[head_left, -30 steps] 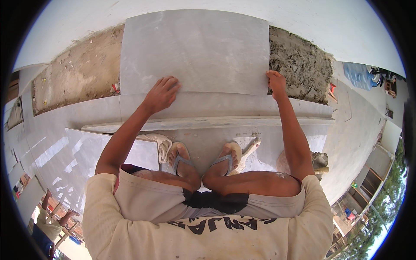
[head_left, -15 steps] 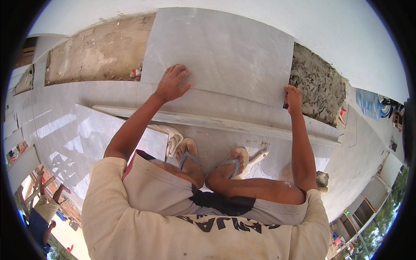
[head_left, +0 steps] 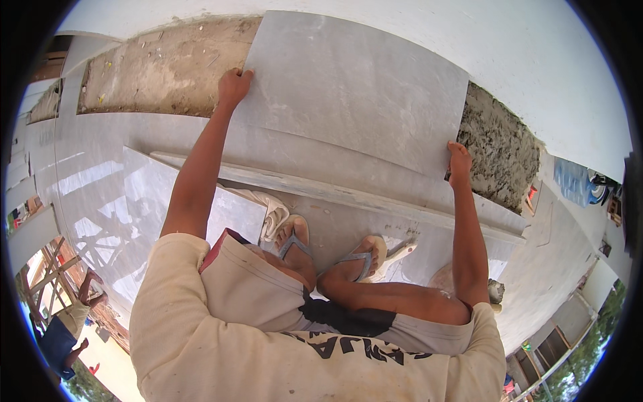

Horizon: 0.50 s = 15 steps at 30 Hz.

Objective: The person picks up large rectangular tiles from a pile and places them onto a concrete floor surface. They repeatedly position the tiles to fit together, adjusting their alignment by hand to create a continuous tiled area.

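A large grey floor tile lies in front of me by the white wall, its right part over wet mortar. My left hand is closed on the tile's left edge, beside a strip of bare sandy ground. Lower down on the right edge, my right hand grips the tile with fingers curled, next to the mortar. The fingertips under both edges are hidden.
A long pale straightedge lies across the laid tiles before my sandalled feet. Left of my feet are a loose tile and a bunched cloth. Another person is at the far left; the white wall bounds the far side.
My left hand has moved from lying spread on the tile to its left edge and closed there. The right hand stays on the right edge. The view has shifted slightly.
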Motion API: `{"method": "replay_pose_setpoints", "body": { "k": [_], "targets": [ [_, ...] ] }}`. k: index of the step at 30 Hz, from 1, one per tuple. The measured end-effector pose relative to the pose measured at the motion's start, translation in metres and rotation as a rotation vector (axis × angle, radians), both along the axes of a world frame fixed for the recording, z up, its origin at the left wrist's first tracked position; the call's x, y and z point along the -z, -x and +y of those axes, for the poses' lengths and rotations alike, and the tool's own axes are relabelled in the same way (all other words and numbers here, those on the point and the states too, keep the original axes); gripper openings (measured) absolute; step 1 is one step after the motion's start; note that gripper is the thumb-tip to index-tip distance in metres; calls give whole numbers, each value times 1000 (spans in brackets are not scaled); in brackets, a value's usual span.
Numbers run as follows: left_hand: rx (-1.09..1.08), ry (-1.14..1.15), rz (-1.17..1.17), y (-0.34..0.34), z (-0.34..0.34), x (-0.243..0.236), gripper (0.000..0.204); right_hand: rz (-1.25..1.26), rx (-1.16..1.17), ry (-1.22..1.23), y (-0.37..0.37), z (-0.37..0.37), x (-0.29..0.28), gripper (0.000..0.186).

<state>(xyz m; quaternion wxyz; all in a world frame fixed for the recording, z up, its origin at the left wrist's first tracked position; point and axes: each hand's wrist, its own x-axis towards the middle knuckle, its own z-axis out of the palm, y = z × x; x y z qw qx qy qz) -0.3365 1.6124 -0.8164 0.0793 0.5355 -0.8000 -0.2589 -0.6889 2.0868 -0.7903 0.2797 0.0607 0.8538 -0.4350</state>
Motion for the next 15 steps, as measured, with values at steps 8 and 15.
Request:
{"method": "replay_pose_setpoints", "body": {
  "k": [8,15],
  "targets": [
    [-190,-175,60,10,-5,4,48,9,69,-27,1,-3,13,32],
    [-268,-185,152,11,-2,11,50,36,192,69,-4,-11,4,23]
  ]
}}
